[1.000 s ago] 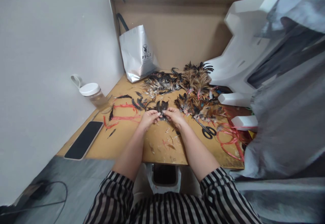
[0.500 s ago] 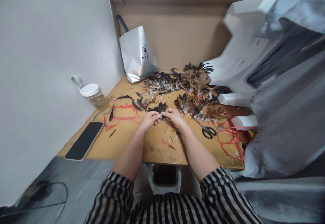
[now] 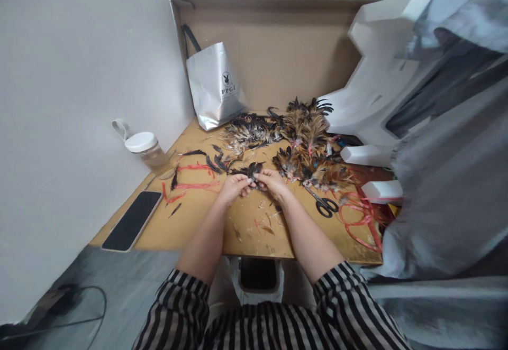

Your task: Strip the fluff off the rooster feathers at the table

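Note:
Between my two hands, over the front middle of the table, is a small bunch of dark feathers point(image 3: 254, 169). My left hand point(image 3: 235, 188) is closed in a pinch on its lower end from the left. From the right, my right hand point(image 3: 271, 182) pinches the same bunch, thumb and finger almost meeting those of the left. The quill ends are mostly hidden by my fingers. Just beyond lie loose black feathers point(image 3: 214, 163), a heap of dark and pale feathers point(image 3: 254, 130), and brown feather bunches point(image 3: 313, 167) with some reddish ties.
Black-handled scissors point(image 3: 326, 205) lie right of my right hand, by tangled red plastic strips point(image 3: 363, 220). More red strips point(image 3: 194, 185) are at the left. A phone point(image 3: 133, 220), a lidded jar point(image 3: 148, 152), a silver bag point(image 3: 216, 85) and white foam pieces point(image 3: 367, 155) stand around the table's edges.
The tips of the dark feather bunch have shifted slightly to the right between my fingers. Both hands stay in nearly the same place, still pinching.

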### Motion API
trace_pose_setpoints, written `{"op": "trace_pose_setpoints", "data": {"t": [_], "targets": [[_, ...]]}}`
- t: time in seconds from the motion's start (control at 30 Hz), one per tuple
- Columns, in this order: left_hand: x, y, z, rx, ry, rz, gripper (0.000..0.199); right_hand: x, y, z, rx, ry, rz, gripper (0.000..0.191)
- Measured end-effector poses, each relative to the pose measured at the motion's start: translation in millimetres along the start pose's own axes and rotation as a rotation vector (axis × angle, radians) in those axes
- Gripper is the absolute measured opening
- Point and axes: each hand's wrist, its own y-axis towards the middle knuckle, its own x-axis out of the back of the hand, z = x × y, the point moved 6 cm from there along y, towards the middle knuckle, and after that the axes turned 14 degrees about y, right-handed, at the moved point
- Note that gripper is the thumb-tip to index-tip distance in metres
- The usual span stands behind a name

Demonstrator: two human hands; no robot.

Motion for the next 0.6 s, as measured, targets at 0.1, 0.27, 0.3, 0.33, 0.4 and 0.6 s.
{"op": "trace_pose_setpoints", "data": {"t": [0.1,0.27,0.3,0.33,0.4,0.6], "targets": [[-2.3,-1,-2,0.005,-0.001,0.024,0.025,0,1,-2,-0.012,0.004,0.018,0.029],[-2.1,0,0,0.001,-0.040,0.006,0.026,-1,0,-4,-0.024,0.014,0.046,0.027],[-2.0,0,1,0.000,-0.051,0.001,0.027,-2,0,-3,-0.021,0.015,0.050,0.027],[-2.1,0,1,0.001,-0.059,0.000,0.027,-4,-1,-2,-0.014,0.014,0.052,0.027],[-2.7,0,1,0.004,-0.063,0.005,0.028,-6,-3,1,0.004,0.009,0.045,0.027],[-3.8,-1,0,0.032,-0.031,0.014,0.024,-10,-7,7,0.027,-0.024,0.013,0.028]]}}
